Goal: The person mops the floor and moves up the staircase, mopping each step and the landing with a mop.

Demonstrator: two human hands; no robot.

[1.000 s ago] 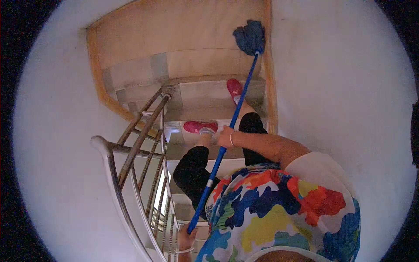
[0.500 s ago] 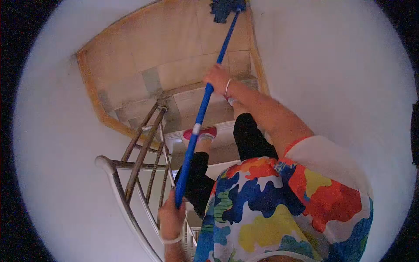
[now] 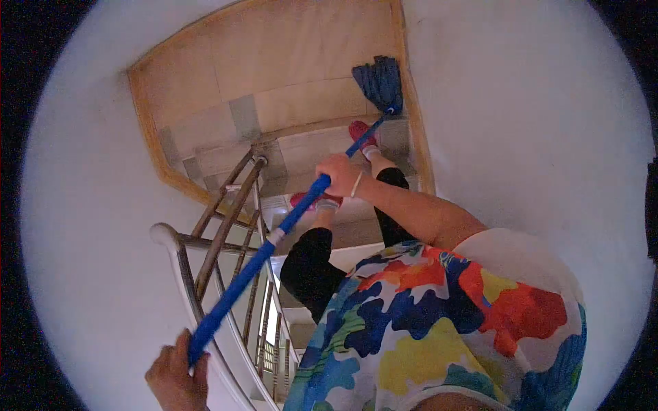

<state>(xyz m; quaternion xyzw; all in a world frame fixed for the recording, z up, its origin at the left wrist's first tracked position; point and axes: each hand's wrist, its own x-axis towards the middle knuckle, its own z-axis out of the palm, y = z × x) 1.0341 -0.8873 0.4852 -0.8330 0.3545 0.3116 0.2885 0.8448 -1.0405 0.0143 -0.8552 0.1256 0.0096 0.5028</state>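
I hold a blue mop (image 3: 236, 291) slantwise across the view. My left hand (image 3: 177, 375) is closed round the top end of its handle at the lower left, by the stair railing. Farther down the handle, my right hand (image 3: 336, 175) grips it, with a pale band on that wrist. The dark blue mop head (image 3: 379, 82) lies spread on the tiled landing, in the corner beside the right wall. Its strands point away from me.
A metal stair railing (image 3: 179, 264) with brown bars runs along the left. My feet in red shoes (image 3: 358, 133) are on the steps just below the landing (image 3: 288, 51). Wooden trim (image 3: 414, 116) edges the floor along the white walls (image 3: 521, 123).
The mop head has come back toward me along the right wall. My left hand has swung down and left with the handle end, and my right hand has moved slightly lower in view.
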